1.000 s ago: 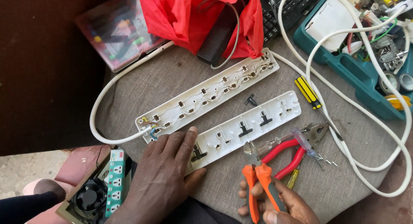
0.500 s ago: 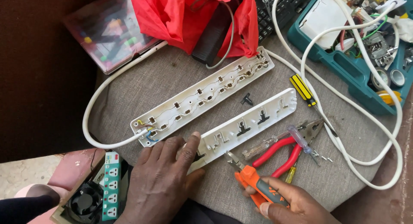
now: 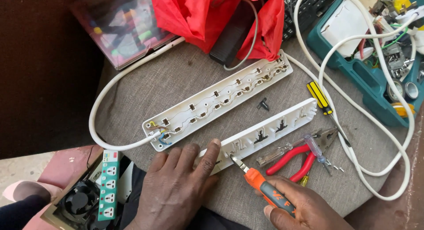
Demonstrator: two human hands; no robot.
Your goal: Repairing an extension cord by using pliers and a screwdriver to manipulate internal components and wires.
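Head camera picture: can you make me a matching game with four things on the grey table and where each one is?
Things:
1. Orange-handled cutters
2. Red-handled pliers
3. Yellow-and-black screwdriver
4. White power strip cover

Places:
A. Lying between the teal toolbox and the open white power strip base
B. Pressed down by the left hand
C. Held in the right hand
D. Lying on the table just right of the cutters' tip

Pairs: 1-C, 2-D, 3-A, 4-B

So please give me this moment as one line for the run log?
left hand: pressing white strip cover flat | right hand: holding orange-handled cutters, tip at cover edge | open strip base, red pliers: untouched
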